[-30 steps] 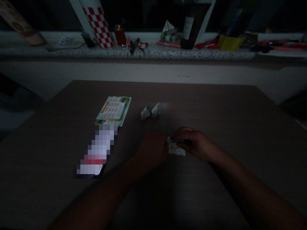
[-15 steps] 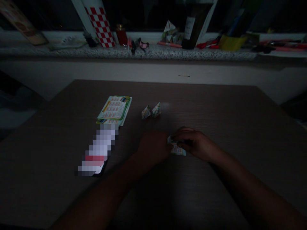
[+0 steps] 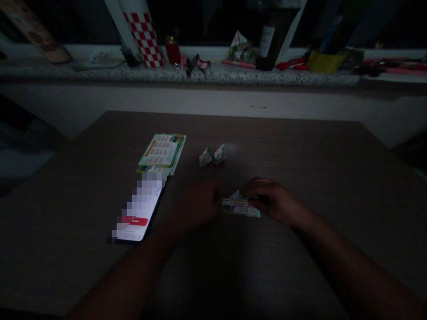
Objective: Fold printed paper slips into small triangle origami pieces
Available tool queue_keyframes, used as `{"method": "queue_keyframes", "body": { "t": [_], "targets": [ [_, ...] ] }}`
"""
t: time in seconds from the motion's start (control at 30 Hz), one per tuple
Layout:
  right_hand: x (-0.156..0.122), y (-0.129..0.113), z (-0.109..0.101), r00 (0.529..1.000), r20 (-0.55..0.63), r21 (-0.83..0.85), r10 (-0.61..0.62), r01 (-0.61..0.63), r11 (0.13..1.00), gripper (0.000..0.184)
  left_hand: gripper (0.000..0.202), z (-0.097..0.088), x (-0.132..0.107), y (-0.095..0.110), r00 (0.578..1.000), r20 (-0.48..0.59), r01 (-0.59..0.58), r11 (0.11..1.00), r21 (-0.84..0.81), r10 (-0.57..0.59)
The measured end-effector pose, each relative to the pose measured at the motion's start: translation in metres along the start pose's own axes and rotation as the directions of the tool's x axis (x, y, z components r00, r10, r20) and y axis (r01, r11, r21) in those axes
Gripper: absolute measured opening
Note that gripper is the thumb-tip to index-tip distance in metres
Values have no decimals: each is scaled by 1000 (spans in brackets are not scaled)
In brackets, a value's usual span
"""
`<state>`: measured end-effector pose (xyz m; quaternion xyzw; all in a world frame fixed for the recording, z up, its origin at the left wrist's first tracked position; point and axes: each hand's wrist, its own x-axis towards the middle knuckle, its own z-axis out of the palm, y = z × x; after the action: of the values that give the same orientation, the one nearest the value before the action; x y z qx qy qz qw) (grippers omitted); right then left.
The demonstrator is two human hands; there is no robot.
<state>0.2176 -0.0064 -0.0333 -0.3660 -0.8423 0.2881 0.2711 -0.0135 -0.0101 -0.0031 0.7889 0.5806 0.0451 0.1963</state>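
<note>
A small printed paper piece [image 3: 239, 206], folded to a triangle, lies on the dark wooden table [image 3: 300, 151] between my hands. My left hand [image 3: 196, 205] pinches its left corner with curled fingers. My right hand [image 3: 271, 200] holds its right side, fingers bent over the top edge. Two small folded paper shapes [image 3: 212, 155] stand side by side on the table beyond my hands. The scene is very dim.
A stack of printed sheets [image 3: 162, 152] lies at left, with a phone [image 3: 140, 211] in front of it. Behind the table runs a speckled ledge [image 3: 207, 73] with a red-checked box [image 3: 143, 33], a dark bottle [image 3: 270, 38], a red jar, folded paper and pens.
My left hand has slid left, drawing the paper out wider, so a triangle shape shows between the hands. My right hand stayed in place.
</note>
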Motion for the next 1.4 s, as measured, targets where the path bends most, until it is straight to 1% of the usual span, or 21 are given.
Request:
{"method": "queue_keyframes", "body": {
  "t": [0.1, 0.13, 0.17, 0.27, 0.37, 0.47, 0.57, 0.7, 0.8, 0.9, 0.97, 1.13, 1.23, 1.4],
  "targets": [
    [0, -1, -1, 1000, 4, -12, 7, -7, 1000, 27, 12, 5, -1, 10, 994, -64, -92, 994, -56, 88],
    [0, -1, -1, 1000, 7, -14, 8, -8, 1000, 27, 12, 8, 0, 14, 989, -63, -138, 988, -66, 134],
    [1, -2, -1, 1000, 5, -13, 6, -5, 1000, 27, 13, 11, 0, 18, 986, -64, -161, 985, -64, 157],
    [1, -4, -1, 1000, -9, -9, -4, 4, 1000, 28, 21, 19, 1, 28, 977, -41, -211, 978, 4, 211],
    [2, -5, 2, 999, -34, -26, -8, 8, 1000, 23, 21, 22, 2, 32, 978, -48, -201, 979, 35, 203],
    [3, -6, 4, 998, -63, -49, -19, 16, 999, 18, 19, 22, 3, 32, 982, -42, -185, 982, 43, 186],
    [3, -7, 4, 999, -48, -47, -27, 25, 999, 20, 19, 20, 5, 32, 984, -21, -177, 983, 53, 178],
    [2, -7, 3, 999, -21, -3, -31, 31, 1000, 21, 22, 20, 5, 31, 984, -5, -176, 983, 60, 176],
    [1, -5, 4, 999, -46, 38, -4, 5, 999, 22, 21, 20, 6, 31, 984, -9, -178, 983, 44, 179],
    [2, -2, 5, 998, -59, 35, 11, -9, 999, 23, 22, 19, 6, 33, 988, 10, -152, 988, 42, 152],
    [2, -1, 4, 999, -42, 20, -4, 5, 1000, 25, 23, 18, 6, 34, 990, 19, -139, 989, 49, 138],
    [0, 0, -4, 997, 57, 23, -50, 48, 999, 30, 20, 18, 6, 33, 989, 18, -150, 988, 43, 149],
    [-3, 1, -11, 993, 108, 46, -39, 34, 998, 34, 18, 19, 6, 32, 989, 8, -149, 988, 44, 149],
    [-9, 7, -17, 988, 153, 68, 1, -11, 998, 49, 17, 20, 7, 31, 986, -13, -164, 986, 37, 165]
  ]
}}
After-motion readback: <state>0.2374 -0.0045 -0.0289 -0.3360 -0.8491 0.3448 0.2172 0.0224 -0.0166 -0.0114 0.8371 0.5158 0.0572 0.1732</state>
